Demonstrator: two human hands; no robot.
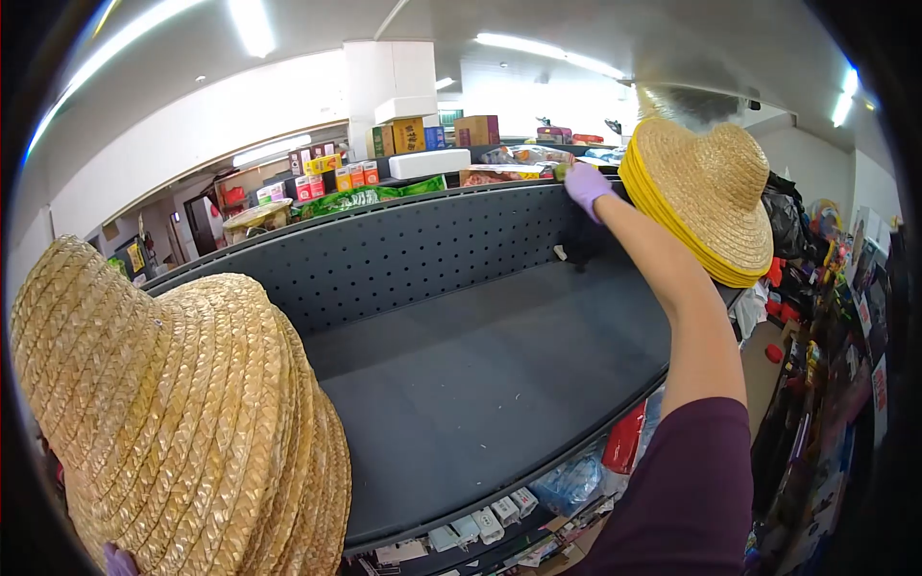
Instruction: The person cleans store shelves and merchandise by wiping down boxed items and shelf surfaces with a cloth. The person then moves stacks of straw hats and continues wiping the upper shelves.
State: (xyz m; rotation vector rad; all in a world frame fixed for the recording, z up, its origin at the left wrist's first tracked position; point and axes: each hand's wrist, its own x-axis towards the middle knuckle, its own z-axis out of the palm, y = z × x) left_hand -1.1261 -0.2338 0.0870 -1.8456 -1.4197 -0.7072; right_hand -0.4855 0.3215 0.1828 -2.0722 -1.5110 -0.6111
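A tall stack of straw hats (182, 384) fills the lower left. At its bottom edge shows a small part of my left hand (119, 561) in a purple glove, pressed against the hats; most of its fingers are hidden. My right hand (588, 189), also gloved in purple, is at the top edge of the shelf's perforated back panel (413, 245). Its fingers are bent round something small and greenish that I cannot make out. Just right of it, a second stack of straw hats (706, 192) with yellow edges stands at the shelf's right end.
Below the hands lies a dark grey shelf board (461, 384) with small white specks. Boxes (408, 135) and packets stand behind the back panel. Under the board are white packages (487, 523) and a red item (624, 439). Goods hang on the right.
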